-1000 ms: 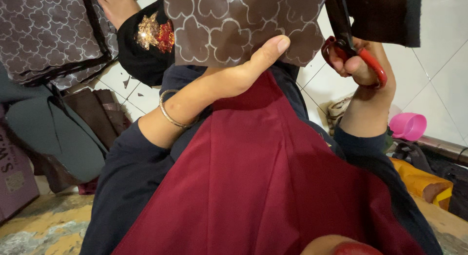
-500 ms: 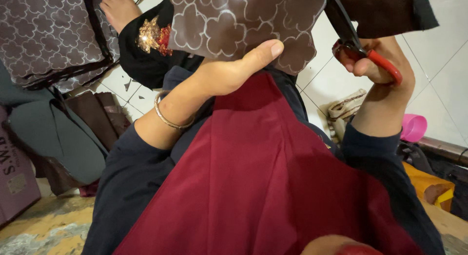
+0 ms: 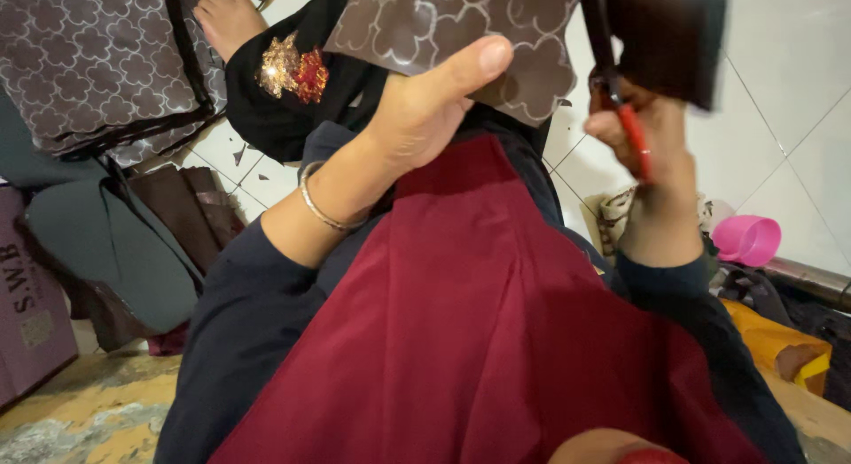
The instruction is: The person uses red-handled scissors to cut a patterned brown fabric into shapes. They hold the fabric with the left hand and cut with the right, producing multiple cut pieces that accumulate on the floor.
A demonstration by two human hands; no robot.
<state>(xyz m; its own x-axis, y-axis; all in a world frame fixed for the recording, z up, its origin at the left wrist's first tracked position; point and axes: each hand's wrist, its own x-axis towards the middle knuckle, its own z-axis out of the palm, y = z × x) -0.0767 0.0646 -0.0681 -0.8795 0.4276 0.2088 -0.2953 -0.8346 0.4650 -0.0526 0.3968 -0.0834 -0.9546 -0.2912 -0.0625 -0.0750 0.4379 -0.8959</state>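
Holding a brown patterned sheet (image 3: 461,25) up near the top of the view, the left hand (image 3: 425,109) grips its lower edge, thumb pressed flat on the front, fingers hidden behind. A thin bangle (image 3: 321,207) circles that wrist. Right hand (image 3: 651,145): closed around red-handled scissors (image 3: 631,136), blades rising along the sheet's right edge; whether they are biting the sheet cannot be told. A dark brown piece (image 3: 669,34) sits just right of the blades, above the right hand. Maroon cloth (image 3: 461,340) covers the lap below both arms. At left, a stack of matching sheets (image 3: 89,65) lies on the white tiled floor (image 3: 780,136); a pink cup (image 3: 749,240) stands at far right.
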